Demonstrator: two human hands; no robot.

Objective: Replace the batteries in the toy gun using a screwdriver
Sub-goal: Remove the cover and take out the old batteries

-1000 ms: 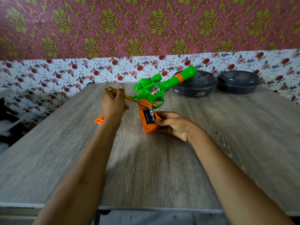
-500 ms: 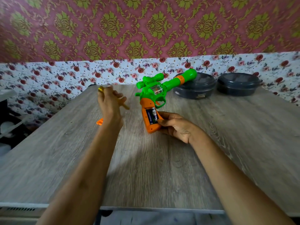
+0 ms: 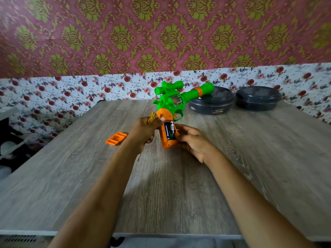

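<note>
A green toy gun (image 3: 172,99) with an orange grip stands tilted above the wooden table (image 3: 250,158). My right hand (image 3: 191,140) grips the orange handle from the right. The open compartment in the handle shows two dark batteries (image 3: 169,130). My left hand (image 3: 143,131) is closed around a screwdriver (image 3: 152,117); its yellow handle sticks out above my fist and its metal tip pokes out below near my wrist. My left fingertips touch the gun's grip just above the batteries. The orange compartment cover (image 3: 116,138) lies on the table to the left.
Two dark round lidded containers (image 3: 211,101) (image 3: 258,98) sit at the back right of the table, against the flowered wall. The table's near edge runs along the bottom of the view. Dark furniture stands off the table's left side.
My left hand has swung the screwdriver away from the compartment, turned it tip-down, and come back against the gun's grip. My right hand has kept hold of the handle.
</note>
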